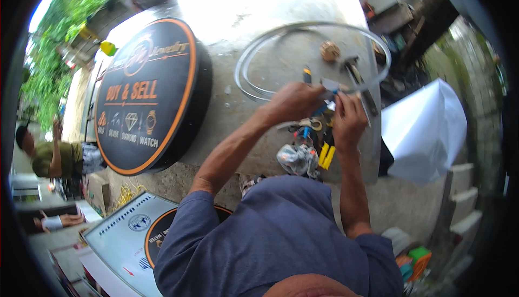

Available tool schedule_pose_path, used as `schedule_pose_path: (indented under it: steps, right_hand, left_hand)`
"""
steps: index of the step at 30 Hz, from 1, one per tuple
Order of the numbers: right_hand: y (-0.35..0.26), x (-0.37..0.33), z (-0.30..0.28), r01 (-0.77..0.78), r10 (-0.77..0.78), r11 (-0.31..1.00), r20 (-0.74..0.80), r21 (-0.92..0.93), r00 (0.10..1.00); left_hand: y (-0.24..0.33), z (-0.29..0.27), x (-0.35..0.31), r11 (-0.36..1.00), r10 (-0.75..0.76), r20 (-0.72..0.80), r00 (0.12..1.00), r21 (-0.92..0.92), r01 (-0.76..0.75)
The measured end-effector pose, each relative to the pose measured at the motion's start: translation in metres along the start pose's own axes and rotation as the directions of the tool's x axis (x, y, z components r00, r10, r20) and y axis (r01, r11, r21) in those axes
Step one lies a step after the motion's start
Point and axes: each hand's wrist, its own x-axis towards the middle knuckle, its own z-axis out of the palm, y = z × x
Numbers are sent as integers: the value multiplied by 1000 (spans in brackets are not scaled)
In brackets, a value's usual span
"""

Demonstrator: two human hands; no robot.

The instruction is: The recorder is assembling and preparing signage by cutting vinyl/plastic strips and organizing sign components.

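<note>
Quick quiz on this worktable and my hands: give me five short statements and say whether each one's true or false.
1. The round black sign is to the left of both hands. True.
2. The left hand wears a glove. False: it is bare.
3. The right hand is close beside the left hand. True.
4. The hammer lies on the round black sign. False: it lies on the tabletop, off to the sign's right.
5. The white sheet at the table's right side is nearer the right hand than the left. True.
</note>
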Motion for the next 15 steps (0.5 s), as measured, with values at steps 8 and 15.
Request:
schedule_pose_path:
  steps: [8,15]
  right_hand:
    - [11,-4,2,-130,145,988,201,-82,969]
    - [9,-14,5,-95,112,992,235,-84,966]
  left_hand:
    - [4,15,-3,1000,18,78,997,-11,-18]
    - [-6,33,-6,999,32,104,994,8,-33]
